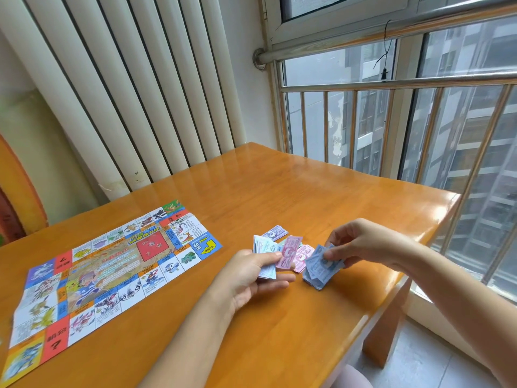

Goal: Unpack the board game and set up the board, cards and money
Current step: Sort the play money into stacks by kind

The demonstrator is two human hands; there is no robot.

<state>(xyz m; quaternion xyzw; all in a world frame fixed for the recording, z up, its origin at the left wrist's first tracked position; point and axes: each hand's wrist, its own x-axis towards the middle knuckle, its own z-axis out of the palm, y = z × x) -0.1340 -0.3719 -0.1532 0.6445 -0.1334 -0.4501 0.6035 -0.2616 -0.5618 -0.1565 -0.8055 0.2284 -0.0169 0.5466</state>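
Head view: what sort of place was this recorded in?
Probably a home, a high-rise flat's window corner: a wooden table beside a white radiator, a railed window facing apartment towers, and a game board with banknotes beside it.

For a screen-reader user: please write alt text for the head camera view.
A person's left hand holds pale blue play-money notes and the right hand pinches a thick blue stack over a wooden table, loose pink notes between them. The unfolded game board lies flat to their left.
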